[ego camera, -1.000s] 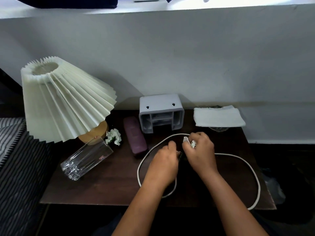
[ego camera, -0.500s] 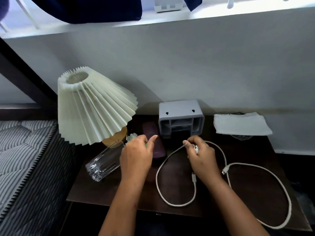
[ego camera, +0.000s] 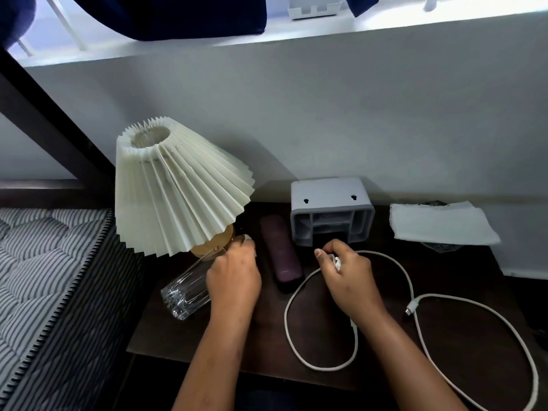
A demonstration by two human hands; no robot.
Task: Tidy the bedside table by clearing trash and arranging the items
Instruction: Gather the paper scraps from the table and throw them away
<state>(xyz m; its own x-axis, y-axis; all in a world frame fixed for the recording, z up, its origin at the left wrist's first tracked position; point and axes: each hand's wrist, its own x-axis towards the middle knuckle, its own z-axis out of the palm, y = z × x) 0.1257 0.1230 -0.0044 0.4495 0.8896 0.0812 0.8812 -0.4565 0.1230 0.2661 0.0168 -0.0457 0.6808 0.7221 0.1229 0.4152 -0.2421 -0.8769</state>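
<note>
Head: L hand (ego camera: 234, 277) curled by lamp (ego camera: 178, 188); R hand (ego camera: 347, 274) fisted.

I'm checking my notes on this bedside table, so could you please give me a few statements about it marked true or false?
1. The drinking glass stands upright. False: it lies on its side near the lamp.
2. The right hand holds a small white crumpled scrap. True.
3. The white cable is coiled neatly. False: it sprawls in loose loops.
4. The purple case lies between the hands. True.
5. The left hand rests on the folded white cloth. False: it is beside the lamp base.
</note>
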